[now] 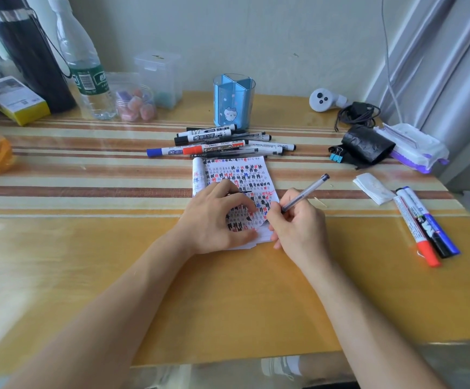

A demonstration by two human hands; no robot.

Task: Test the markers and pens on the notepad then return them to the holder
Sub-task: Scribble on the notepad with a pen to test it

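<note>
Head view, items on a striped yellow table [228, 290].

1. Notepad [242, 178]: centre of the table, its open page crowded with black, blue and red test marks.
2. Left hand [214, 220]: lying on the near left part of the notepad with fingers arched and the thumb along the near edge. A thin dark item shows under the index finger; whether it is gripped cannot be told.
3. Right hand [295, 224]: fingers curled round a pen [308, 190] in a writing grip. The pen slants up and to the right, with its tip down at the notepad's near right corner.
4. Holder [234, 101]: blue, with divided compartments, standing upright behind the notepad near the wall.
5. Pile of markers and pens [219, 144]: lying flat between the holder and the notepad, capped in black, blue and red.
6. Three markers [424, 226]: side by side on the right of the table, well apart from the pile, with red, black and blue caps toward the near edge.
7. Left rear: black flask [29, 51], water bottle [83, 66], yellow box [12, 99], small jar [137, 103], clear plastic box [159, 77].
8. Right rear: white controller [325, 100], black cable [357, 112], black roll [368, 146], blue binder clips [337, 158], pack of wipes [413, 147], folded tissue [374, 188].
</note>
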